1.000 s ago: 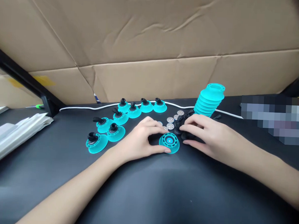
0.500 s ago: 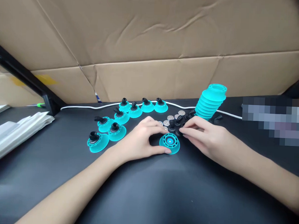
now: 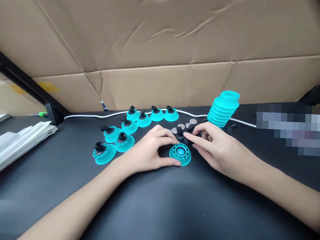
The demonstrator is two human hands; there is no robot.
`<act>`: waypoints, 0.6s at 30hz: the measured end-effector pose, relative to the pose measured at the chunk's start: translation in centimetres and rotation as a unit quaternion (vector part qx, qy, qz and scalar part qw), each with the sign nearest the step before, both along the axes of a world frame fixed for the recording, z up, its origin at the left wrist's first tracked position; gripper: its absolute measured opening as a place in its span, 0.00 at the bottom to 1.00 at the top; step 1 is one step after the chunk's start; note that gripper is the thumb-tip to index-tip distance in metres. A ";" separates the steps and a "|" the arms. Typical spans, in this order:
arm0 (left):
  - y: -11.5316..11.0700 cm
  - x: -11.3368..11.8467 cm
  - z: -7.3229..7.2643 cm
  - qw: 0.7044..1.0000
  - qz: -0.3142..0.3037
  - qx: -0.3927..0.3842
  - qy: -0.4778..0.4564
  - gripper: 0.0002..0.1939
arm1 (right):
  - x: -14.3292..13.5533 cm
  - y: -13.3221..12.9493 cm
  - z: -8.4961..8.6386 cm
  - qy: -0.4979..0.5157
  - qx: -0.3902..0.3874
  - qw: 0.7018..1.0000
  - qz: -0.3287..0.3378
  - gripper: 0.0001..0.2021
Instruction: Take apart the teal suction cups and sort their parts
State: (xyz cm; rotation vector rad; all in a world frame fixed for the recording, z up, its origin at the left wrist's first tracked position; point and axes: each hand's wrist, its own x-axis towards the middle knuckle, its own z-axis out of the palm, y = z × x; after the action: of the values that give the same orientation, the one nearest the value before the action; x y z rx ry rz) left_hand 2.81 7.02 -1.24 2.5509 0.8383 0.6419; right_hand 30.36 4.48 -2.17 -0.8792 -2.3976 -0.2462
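Note:
My left hand (image 3: 156, 148) is closed around the left side of a turquoise flared ring (image 3: 180, 154) standing on the black tabletop, with a round blue disc showing in its middle. My right hand (image 3: 212, 141) is just beyond and to the right, its thumb and index finger pinching at one of several black knobbed parts (image 3: 188, 138); the fingers partly hide it. Another black knobbed part (image 3: 180, 132) stands by the index fingertip. Silver coin-like discs (image 3: 181, 126) lie behind these parts.
To the left stand several turquoise rings (image 3: 125, 142) with black knobs on top. A leaning stack of turquoise rings (image 3: 223, 108) rises behind my right hand. A white cable (image 3: 96, 115) runs along the cardboard wall (image 3: 161, 81). White packets (image 3: 23, 142) lie at far left.
My right hand has shifted slightly left among the black parts, and its index finger now reaches further over them. My left hand keeps its hold on the turquoise ring.

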 end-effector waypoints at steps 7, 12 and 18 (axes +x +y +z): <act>0.0 -0.1 0.3 0.999 -0.016 0.022 -0.027 0.25 | -0.4 -1.3 1.0 0.034 -0.044 0.998 0.010 0.13; -0.3 0.0 0.7 0.997 -0.067 0.013 -0.043 0.20 | -0.3 -1.4 1.1 0.046 -0.065 0.997 0.002 0.13; -0.7 -0.2 0.6 0.999 -0.046 -0.001 -0.022 0.22 | -0.3 -1.2 1.3 0.082 -0.267 0.958 0.060 0.11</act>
State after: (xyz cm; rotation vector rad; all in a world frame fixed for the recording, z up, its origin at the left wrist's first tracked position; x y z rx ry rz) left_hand 2.63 6.36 -0.60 2.5465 0.7012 0.6647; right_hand 30.10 3.30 -0.90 -0.9313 -2.3785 0.5262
